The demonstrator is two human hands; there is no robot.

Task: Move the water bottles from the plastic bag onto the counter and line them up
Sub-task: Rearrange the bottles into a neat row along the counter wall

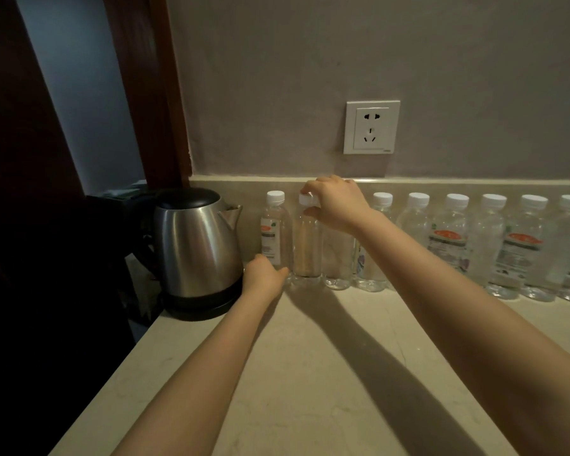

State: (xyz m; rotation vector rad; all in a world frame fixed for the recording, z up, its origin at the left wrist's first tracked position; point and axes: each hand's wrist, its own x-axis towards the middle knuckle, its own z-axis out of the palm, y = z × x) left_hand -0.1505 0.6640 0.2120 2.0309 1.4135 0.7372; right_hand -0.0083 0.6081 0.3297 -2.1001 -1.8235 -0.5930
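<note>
Right hand (pixel 334 202) pinches the second clear plastic bottle's white ribbed cap (pixel 306 199), hiding the third bottle's top; left hand (pixel 264 274), fingers loosely extended, touches the first clear labelled bottle's base (pixel 274 238) beside the brushed-steel kettle (pixel 196 245).

On the counter (pixel 310 373), the water bottles (pixel 451 238) stand in a row against the wall (pixel 310 77), the kettle (pixel 196 245) at the row's left end, below-left of the socket (pixel 371 127).

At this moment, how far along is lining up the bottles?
Nearly done: a row of capped bottles stands along the backsplash beside the kettle. The right hand grips one bottle's cap; the left hand steadies the end bottle's base. No bag is in view, so what remains is unclear.
</note>
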